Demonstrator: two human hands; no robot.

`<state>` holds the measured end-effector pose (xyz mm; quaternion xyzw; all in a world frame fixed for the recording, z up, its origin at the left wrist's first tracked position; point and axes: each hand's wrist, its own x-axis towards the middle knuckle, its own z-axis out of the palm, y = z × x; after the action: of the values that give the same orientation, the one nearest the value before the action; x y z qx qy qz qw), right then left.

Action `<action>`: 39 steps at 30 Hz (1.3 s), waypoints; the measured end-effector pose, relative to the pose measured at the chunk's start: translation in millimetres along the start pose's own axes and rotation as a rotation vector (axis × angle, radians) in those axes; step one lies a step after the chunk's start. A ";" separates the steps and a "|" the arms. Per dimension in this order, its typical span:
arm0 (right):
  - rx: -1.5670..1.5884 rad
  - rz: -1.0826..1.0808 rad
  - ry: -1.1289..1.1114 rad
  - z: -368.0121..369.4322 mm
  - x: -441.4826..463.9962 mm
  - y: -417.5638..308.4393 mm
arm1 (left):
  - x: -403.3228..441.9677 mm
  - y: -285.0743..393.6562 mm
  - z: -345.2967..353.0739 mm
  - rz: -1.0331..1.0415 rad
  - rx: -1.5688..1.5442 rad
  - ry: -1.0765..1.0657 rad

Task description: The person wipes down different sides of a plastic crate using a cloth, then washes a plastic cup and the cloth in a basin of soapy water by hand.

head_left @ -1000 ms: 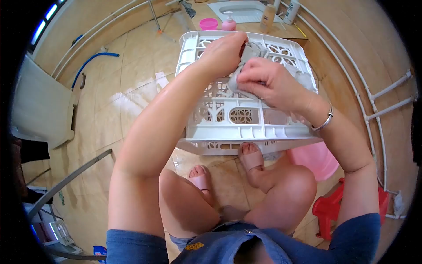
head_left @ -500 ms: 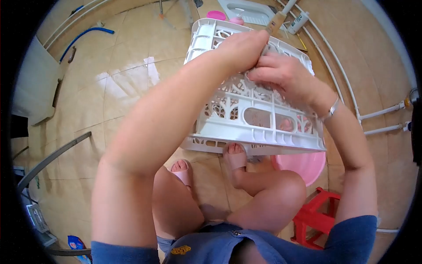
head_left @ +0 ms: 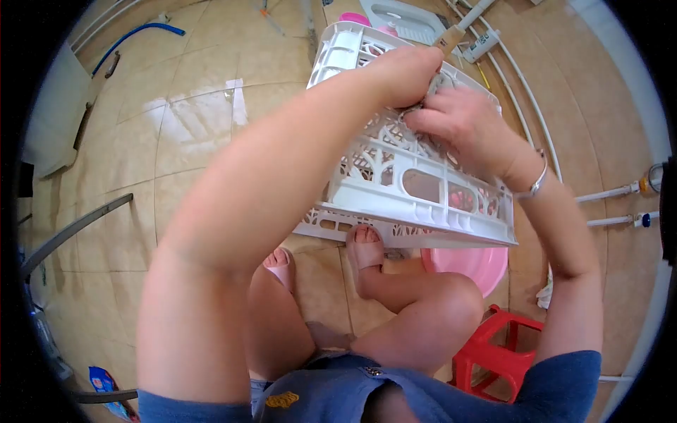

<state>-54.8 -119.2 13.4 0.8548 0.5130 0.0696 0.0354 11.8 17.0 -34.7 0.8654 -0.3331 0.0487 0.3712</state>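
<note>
A white plastic openwork rack (head_left: 416, 201) stands tilted before my knees, its lattice panel facing me. My left hand (head_left: 412, 74) is closed near its upper part, with the fingers hidden on the far side. Close beside it, my right hand (head_left: 465, 127) has its fingers curled against the lattice around what looks like a greyish cloth (head_left: 438, 83). The cloth shows only in part between the two hands. A tan handle-like piece (head_left: 449, 39) with a whitish shaft sticks out just beyond my left hand; whether I hold it is hidden.
A pink basin (head_left: 472, 266) sits under the rack's near right edge, with a red stool (head_left: 497, 352) closer to me. White pipes (head_left: 525, 106) run along the right wall. Behind the rack are a squat toilet (head_left: 409, 21) and a white bottle (head_left: 482, 46). A blue hose (head_left: 151, 27) lies far left.
The view has shifted slightly. The rack leans a little differently, and both hands have moved slightly up and right in view, staying close together at the lattice.
</note>
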 end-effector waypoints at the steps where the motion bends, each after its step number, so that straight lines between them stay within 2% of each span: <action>1: -0.004 -0.009 -0.002 0.2 -1.6 -5.8 | 1.0 -4.2 2.2 0.039 -0.018 0.035; 3: 0.191 0.087 0.000 5.9 -7.6 -12.9 | -0.1 -9.1 5.7 0.073 -0.036 0.079; 4: 0.382 0.074 0.074 14.2 -12.6 -10.6 | 0.4 -10.0 5.3 0.084 -0.054 0.086; 5: 0.382 0.075 0.070 17.4 -18.4 -10.7 | 0.7 -10.0 7.0 0.097 -0.078 0.082; 8: 1.264 0.650 0.039 12.7 -31.8 -4.3 | 4.8 -13.7 3.8 0.147 -0.134 0.109; 9: 1.250 0.646 0.039 14.0 -33.7 -4.6 | 3.4 -8.9 -3.2 0.184 -0.185 0.135; 11: 1.724 0.819 0.442 17.7 -32.9 -6.2 | 1.5 -2.8 -20.6 0.145 -0.228 0.100; 13: 1.693 0.795 0.436 13.4 -32.2 -5.5 | -0.8 4.1 -38.7 0.105 -0.282 0.051; 15: 1.766 0.802 0.435 15.1 -33.1 0.2 | -0.4 4.3 -54.8 0.177 -0.068 -0.101; 19: 1.800 0.779 0.429 15.8 -33.1 3.3 | -17.0 4.4 -73.5 0.195 -0.065 -0.102; 23: 1.670 0.688 0.447 16.0 -27.0 0.0 | -43.5 -1.8 -63.6 0.139 -0.161 0.019; 24: 1.350 0.632 0.372 12.1 -23.9 -2.7 | -46.3 -12.2 -55.7 0.243 -0.132 0.120; 25: 1.030 0.571 0.294 10.3 -21.3 -5.0 | -47.7 -20.5 -50.1 0.243 -0.136 0.118; 26: 0.641 0.335 0.328 11.2 -17.3 -2.6 | -47.6 -28.5 -45.0 0.253 -0.099 0.155; 27: 0.643 0.340 0.324 10.7 -14.1 -2.0 | -47.6 -30.6 -41.9 0.262 -0.063 0.192; 29: 0.083 -0.008 0.240 9.4 -8.9 -1.1 | -51.7 -32.3 -32.8 0.246 -0.085 0.236; 39: 0.208 0.064 0.221 17.0 -8.2 -2.8 | -53.7 -32.7 -27.5 0.179 -0.105 0.281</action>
<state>-58.3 -125.0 -4.4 0.8568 0.4909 0.1108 -0.1124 -5.2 81.0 -52.7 0.7963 -0.3557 0.1846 0.4530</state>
